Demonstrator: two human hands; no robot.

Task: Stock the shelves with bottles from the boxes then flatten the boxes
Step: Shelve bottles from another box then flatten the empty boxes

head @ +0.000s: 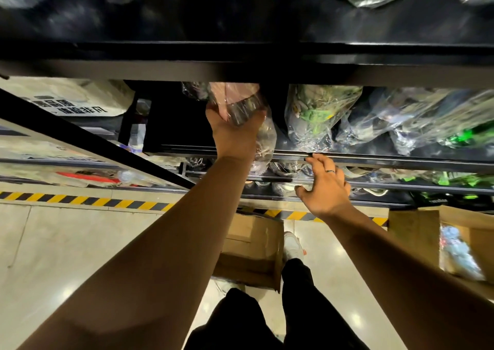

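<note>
My left hand (232,133) grips a clear plastic bottle with a pink label (235,100), held over the black middle shelf (187,125), partly under the shelf above. My right hand (324,186) hangs with fingers spread at the shelf's front rail (374,159), holding nothing; it wears a ring. Clear bottles with green labels (315,114) lie packed on the same shelf to the right. On the floor below stand an open cardboard box (251,250) by my feet and a second box (417,237) at the right with bottles inside.
The upper black shelf (240,55) juts out overhead with more bottles on top. A yellow-black hazard stripe (80,199) runs along the floor. Another rack with cartons (74,100) stands at the left. My legs and a white shoe (292,245) are beside the box.
</note>
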